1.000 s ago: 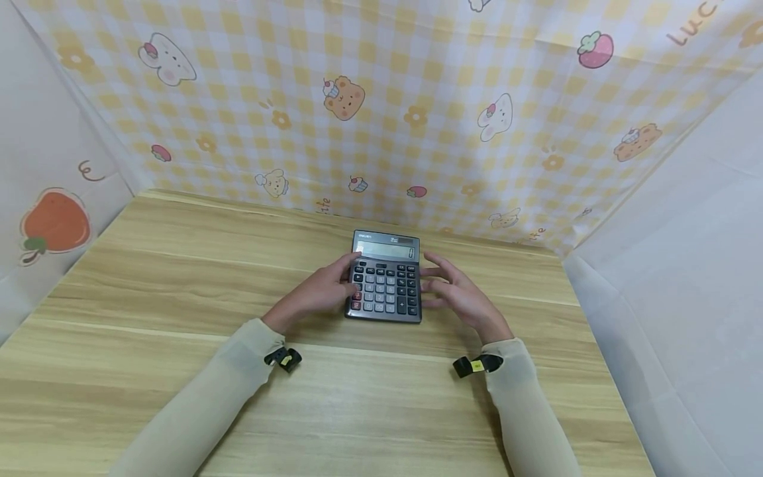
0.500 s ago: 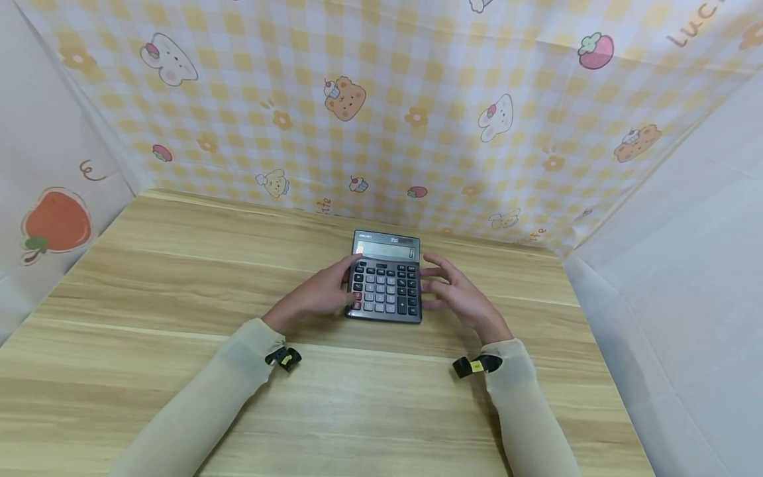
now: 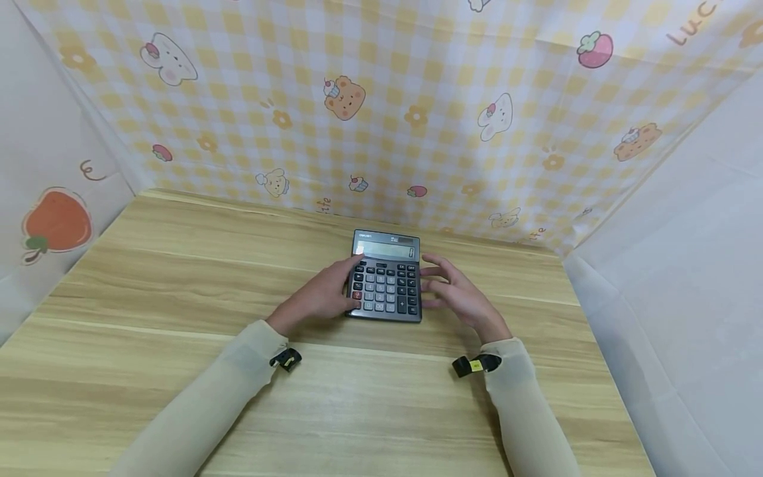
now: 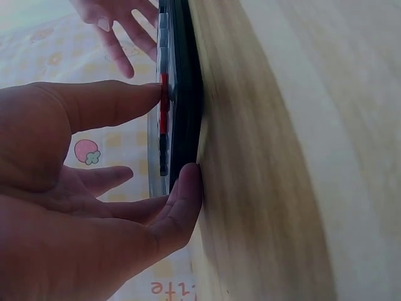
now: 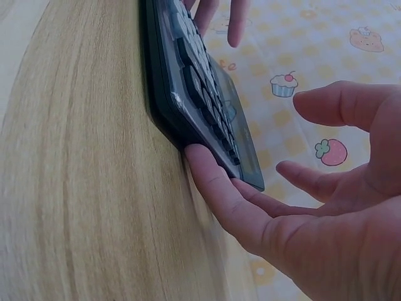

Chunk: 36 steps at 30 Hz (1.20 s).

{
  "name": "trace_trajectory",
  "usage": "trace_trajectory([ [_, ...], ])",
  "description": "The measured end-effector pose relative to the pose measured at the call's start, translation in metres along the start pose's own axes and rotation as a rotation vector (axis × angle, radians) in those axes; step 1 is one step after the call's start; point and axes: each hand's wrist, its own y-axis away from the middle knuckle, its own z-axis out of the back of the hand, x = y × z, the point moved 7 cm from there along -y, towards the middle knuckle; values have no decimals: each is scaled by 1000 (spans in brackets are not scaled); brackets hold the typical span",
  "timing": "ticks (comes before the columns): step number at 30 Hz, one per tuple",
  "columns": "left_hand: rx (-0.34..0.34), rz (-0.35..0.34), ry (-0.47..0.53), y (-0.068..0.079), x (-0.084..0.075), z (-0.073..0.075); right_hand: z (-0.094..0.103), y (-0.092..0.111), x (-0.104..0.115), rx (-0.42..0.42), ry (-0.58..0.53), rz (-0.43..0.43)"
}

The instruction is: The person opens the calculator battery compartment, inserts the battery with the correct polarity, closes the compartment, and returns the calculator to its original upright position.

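Note:
A dark grey calculator [image 3: 384, 275] lies face up near the back of the table, its display [image 3: 387, 251] reading 0. On its left side is my left hand [image 3: 322, 291]. That hand's thumb [image 4: 119, 103] reaches straight onto the red keys [image 4: 163, 119] at the lower left. Its index fingertip overlaps the display's lower left corner in the head view, while another fingertip rests low against the side edge. My right hand [image 3: 461, 295] stands along the right side, fingers spread and holding nothing. One of its fingertips [image 5: 199, 157] touches the calculator's edge; the thumb is raised away from the keys.
The wood-grain table [image 3: 357, 411] ends at a yellow checked cloth [image 3: 417, 152] just behind the calculator. White sheets [image 3: 685, 265] hang at both sides. Each sleeved wrist wears a black strap [image 3: 477, 366].
My left thumb has slid down the calculator's left edge towards its lower corner, and the left wrist has shifted slightly. The right hand and the calculator stay in place.

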Motion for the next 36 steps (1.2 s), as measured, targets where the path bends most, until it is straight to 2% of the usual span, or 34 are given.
trace_trajectory([
  [10, -1, 6, -25, 0, 0, 0, -1, 0, 1, -6, -5, 3],
  [36, -3, 10, -17, 1, 0, 2, -3, 1, 1, 11, 9, 15],
])
